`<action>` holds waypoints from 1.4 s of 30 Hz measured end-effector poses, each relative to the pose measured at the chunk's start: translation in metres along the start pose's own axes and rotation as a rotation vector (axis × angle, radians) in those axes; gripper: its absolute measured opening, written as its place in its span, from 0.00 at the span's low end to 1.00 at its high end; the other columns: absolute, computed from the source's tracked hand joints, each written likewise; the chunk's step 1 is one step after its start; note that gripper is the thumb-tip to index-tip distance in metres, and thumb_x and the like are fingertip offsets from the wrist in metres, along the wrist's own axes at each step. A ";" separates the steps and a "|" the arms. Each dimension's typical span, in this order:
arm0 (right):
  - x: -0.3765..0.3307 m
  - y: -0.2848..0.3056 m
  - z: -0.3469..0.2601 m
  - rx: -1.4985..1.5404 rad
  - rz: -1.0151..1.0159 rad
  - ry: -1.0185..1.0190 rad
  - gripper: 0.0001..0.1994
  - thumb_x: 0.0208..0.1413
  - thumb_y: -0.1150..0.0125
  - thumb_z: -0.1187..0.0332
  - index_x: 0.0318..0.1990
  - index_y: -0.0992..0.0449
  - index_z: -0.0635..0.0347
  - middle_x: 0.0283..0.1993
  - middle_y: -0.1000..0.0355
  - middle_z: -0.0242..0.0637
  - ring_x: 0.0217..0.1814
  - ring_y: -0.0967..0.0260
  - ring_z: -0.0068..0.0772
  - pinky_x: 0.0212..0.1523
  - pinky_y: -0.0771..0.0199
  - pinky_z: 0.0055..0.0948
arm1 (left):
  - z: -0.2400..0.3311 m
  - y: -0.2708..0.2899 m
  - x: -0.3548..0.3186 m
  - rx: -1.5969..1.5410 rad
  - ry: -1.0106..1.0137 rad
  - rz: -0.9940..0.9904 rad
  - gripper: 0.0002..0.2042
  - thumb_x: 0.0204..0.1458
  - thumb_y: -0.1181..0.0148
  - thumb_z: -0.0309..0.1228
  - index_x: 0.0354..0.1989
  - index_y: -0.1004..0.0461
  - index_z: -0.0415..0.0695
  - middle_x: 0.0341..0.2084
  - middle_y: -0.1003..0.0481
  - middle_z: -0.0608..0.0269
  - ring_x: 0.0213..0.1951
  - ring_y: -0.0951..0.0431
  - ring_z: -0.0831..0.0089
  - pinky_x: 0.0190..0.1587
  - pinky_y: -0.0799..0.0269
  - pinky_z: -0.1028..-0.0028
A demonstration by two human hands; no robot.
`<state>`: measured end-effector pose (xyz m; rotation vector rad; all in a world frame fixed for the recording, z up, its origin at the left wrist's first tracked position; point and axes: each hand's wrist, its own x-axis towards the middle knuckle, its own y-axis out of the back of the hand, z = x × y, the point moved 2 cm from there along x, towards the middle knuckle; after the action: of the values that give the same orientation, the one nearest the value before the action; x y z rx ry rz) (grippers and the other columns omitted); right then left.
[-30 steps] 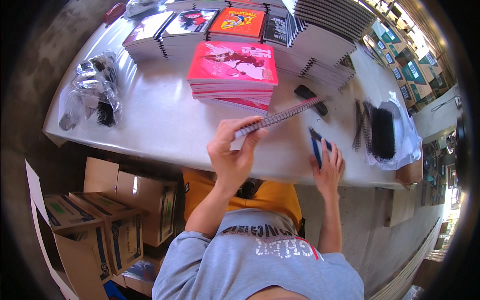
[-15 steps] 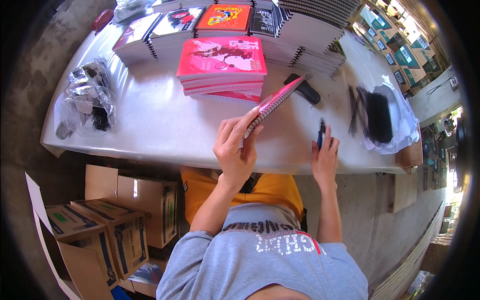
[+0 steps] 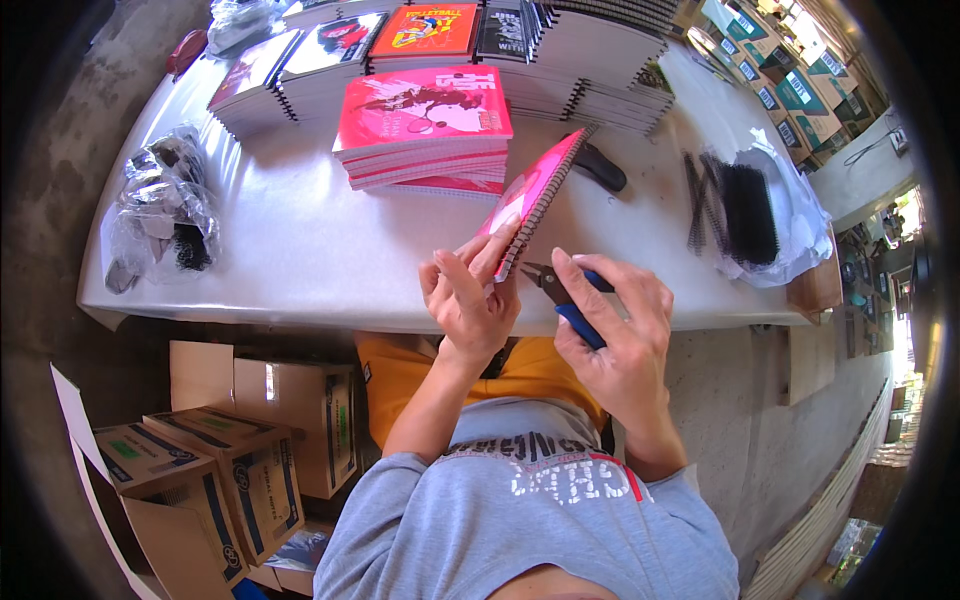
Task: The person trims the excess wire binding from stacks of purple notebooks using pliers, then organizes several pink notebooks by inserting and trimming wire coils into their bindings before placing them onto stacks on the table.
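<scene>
My left hand (image 3: 468, 298) grips a pink spiral-bound notebook (image 3: 535, 198) by its near corner and holds it tilted up on edge over the white table (image 3: 300, 250). My right hand (image 3: 615, 330) holds blue-handled pliers (image 3: 565, 296), whose dark jaws point at the lower end of the notebook's wire spine. Both hands are close together near the table's front edge.
A stack of pink notebooks (image 3: 425, 125) lies just beyond the hands, with more stacks (image 3: 600, 60) along the back. A plastic bag of black coils (image 3: 160, 205) sits left, another bag of black spirals (image 3: 755, 215) right. Cardboard boxes (image 3: 210, 460) stand below the table.
The left hand tilted the notebook from lying nearly flat to standing on edge and drew it closer. The right hand lifted the pliers off the table and brought them to the spine's end.
</scene>
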<state>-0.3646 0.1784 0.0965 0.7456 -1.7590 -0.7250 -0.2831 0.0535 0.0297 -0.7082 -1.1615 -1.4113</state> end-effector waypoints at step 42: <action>0.192 -0.148 0.119 0.956 -0.485 -0.763 0.45 0.44 0.38 0.41 0.65 0.49 0.56 0.60 0.41 0.37 0.55 0.41 0.32 0.49 0.43 0.49 | -0.279 0.210 -0.001 0.934 0.917 -0.163 0.33 0.36 0.33 0.46 0.56 0.34 0.57 0.56 0.40 0.52 0.54 0.35 0.51 0.52 0.36 0.57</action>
<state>-0.5075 -0.0480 0.0612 1.7447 -2.7024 -0.4594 -0.0285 -0.1814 -0.0111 0.6514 -0.9539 -0.9437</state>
